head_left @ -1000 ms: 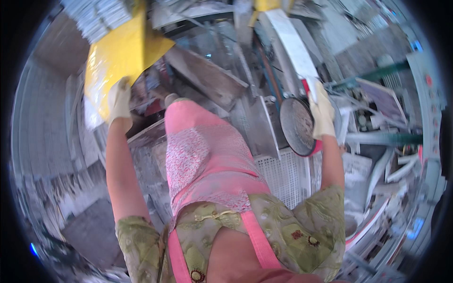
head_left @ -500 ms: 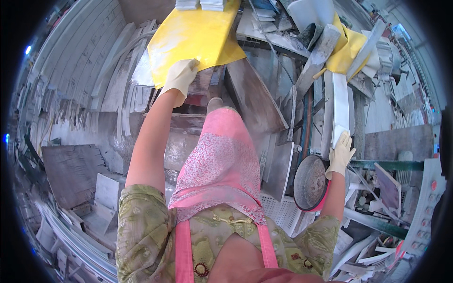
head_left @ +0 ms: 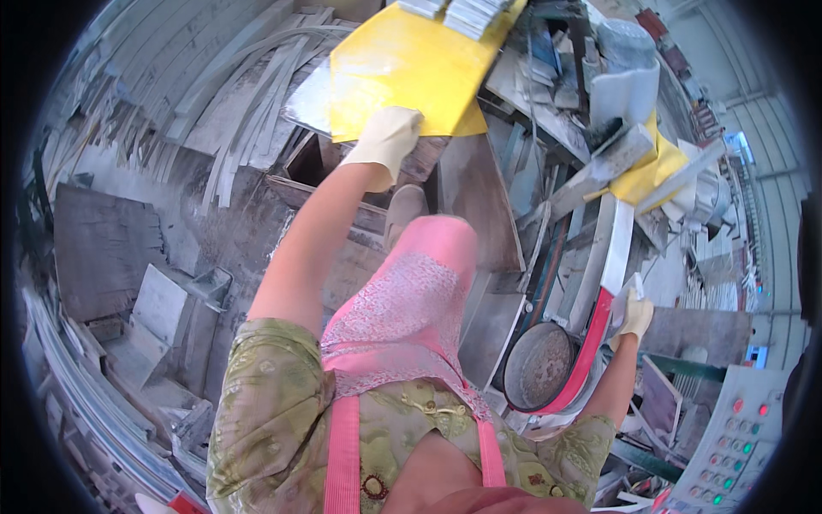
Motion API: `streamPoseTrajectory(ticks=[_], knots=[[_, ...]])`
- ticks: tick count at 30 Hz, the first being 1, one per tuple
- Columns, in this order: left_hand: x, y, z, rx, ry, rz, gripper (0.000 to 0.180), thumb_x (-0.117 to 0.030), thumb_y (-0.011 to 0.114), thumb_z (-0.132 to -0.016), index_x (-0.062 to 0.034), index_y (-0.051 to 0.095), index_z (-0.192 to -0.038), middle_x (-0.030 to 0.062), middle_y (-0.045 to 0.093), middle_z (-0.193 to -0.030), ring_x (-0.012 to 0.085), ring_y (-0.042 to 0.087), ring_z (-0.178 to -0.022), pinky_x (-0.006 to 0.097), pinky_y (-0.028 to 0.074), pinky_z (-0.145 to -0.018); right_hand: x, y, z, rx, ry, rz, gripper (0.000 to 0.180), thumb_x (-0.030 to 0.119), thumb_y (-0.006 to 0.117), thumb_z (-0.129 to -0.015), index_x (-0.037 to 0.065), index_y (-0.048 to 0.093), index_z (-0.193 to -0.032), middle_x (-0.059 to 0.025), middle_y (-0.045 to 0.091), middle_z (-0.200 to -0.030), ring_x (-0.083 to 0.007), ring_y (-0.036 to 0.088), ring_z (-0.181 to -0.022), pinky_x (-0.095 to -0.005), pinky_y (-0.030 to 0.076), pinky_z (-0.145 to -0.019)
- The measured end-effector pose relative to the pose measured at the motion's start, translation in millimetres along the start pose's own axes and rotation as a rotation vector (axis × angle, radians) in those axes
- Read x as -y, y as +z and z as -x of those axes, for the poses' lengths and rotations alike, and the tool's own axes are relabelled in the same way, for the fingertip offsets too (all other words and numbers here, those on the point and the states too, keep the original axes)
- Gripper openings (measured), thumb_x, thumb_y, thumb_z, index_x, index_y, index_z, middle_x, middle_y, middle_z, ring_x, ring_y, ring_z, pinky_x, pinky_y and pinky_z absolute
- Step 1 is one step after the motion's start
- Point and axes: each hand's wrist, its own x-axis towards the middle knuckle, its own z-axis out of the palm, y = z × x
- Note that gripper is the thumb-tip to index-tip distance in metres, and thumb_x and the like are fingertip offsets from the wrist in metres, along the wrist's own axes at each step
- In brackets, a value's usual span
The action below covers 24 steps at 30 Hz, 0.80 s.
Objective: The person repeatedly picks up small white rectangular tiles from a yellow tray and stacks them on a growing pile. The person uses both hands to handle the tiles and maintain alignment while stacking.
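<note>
My left hand (head_left: 390,141), in a cream glove, is closed at the near edge of a yellow sheet (head_left: 402,73). Its fingertips are partly hidden. On the sheet's far end lie stacks of pale grey strips (head_left: 471,15). My right hand (head_left: 635,317), gloved too, grips a small pale flat piece (head_left: 629,293), held upright just right of a belt. This belt (head_left: 586,355) shows red along its near part and white farther off, and runs round a dusty wheel (head_left: 539,364).
Long pale strips (head_left: 257,111) lie in a heap at the far left. A brown board (head_left: 107,248) leans at the left. A second yellow sheet (head_left: 655,171) drapes over bars beyond the belt. At the lower right is a control panel (head_left: 732,437) with lit buttons.
The view has turned, so the surroundings shift. My right hand has left the white belt, and a small pale piece shows in it now. The red part of the belt shows more. My left hand stays at the sheet.
</note>
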Motion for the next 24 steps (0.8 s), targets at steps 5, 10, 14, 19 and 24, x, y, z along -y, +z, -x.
streamPoseTrajectory(ticks=[5, 10, 14, 19, 24], knots=[[0.1, -5.3, -1.6, 0.085, 0.002, 0.037, 0.028, -0.020, 0.058, -0.088, -0.0066, 0.070, -0.109, 0.0212, 0.070, -0.102, 0.0385, 0.066, -0.098, 0.046, 0.051, -0.088, 155.9, -12.4, 26.5, 0.170, -0.188, -1.189, 0.047, 0.038, 0.061, -0.096, -0.005, 0.064, -0.115, -0.0075, 0.070, -0.102, -0.0163, 0.065, -0.083, -0.0346, 0.050, -0.074], [-17.1, -43.7, 15.3, -0.016, 0.053, 0.118, 0.056, -0.023, 0.070, -0.081, -0.0004, 0.056, -0.131, 0.0224, 0.066, -0.116, 0.0387, 0.063, -0.108, 0.044, 0.049, -0.095, 367.4, -18.3, 113.6, 0.488, -0.446, -1.500, 0.042, 0.034, 0.057, -0.099, -0.004, 0.065, -0.115, -0.0070, 0.069, -0.104, -0.0151, 0.064, -0.087, -0.0316, 0.048, -0.079], [-26.2, -56.3, 22.0, -0.051, -0.044, 0.003, 0.055, -0.025, 0.076, -0.077, 0.0001, 0.058, -0.122, 0.0207, 0.068, -0.105, 0.0369, 0.066, -0.098, 0.045, 0.052, -0.086, 454.0, -14.4, 200.7, 0.627, -0.448, -1.525, 0.042, 0.034, 0.060, -0.097, -0.005, 0.065, -0.111, -0.0081, 0.068, -0.097, -0.0155, 0.062, -0.085, -0.0310, 0.049, -0.074], [-16.2, -42.1, 22.6, 0.000, -0.410, 0.109, 0.048, -0.031, 0.069, -0.084, 0.0007, 0.060, -0.118, 0.0229, 0.070, -0.104, 0.0365, 0.069, -0.094, 0.045, 0.054, -0.081, 482.8, 10.8, 241.0, 0.779, -0.527, -1.507, 0.046, 0.036, 0.071, -0.090, -0.005, 0.065, -0.111, -0.0096, 0.068, -0.095, -0.0157, 0.063, -0.086, -0.0305, 0.051, -0.077], [-1.5, -29.4, 22.6, -0.036, -0.470, 0.268, 0.057, -0.035, 0.063, -0.087, -0.0015, 0.056, -0.132, 0.0238, 0.070, -0.104, 0.0393, 0.068, -0.099, 0.046, 0.053, -0.083, 468.2, 16.7, 225.6, 0.458, -0.956, -1.121, 0.058, 0.045, 0.070, -0.088, -0.002, 0.062, -0.123, -0.0178, 0.068, -0.116, -0.0272, 0.063, -0.104, -0.0376, 0.050, -0.090]])
